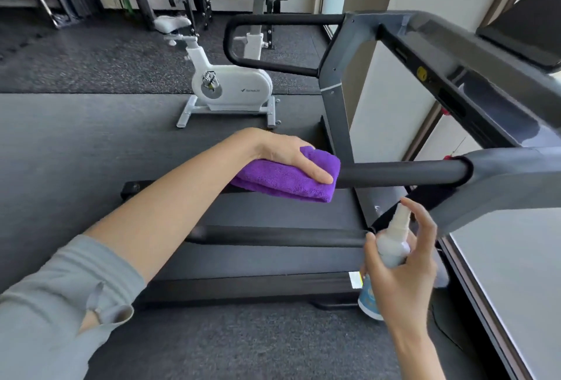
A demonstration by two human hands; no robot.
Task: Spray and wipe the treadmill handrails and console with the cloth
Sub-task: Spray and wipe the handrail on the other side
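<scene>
Purple cloth (291, 177) wraps the near handrail (400, 172) end under the left hand (296, 156); just below, the right hand (403, 273) grips the spray bottle (393, 246) — better to mist lightly, then wipe along the bar toward the console (473, 54).

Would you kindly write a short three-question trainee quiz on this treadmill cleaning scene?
1. True or false: the left hand holds the purple cloth on the end of the near handrail.
2. What does the right hand hold? A) spray bottle B) brush C) towel roll
3. What white machine stands beyond the treadmill?

Key: 1 true; 2 A; 3 the exercise bike.
</scene>
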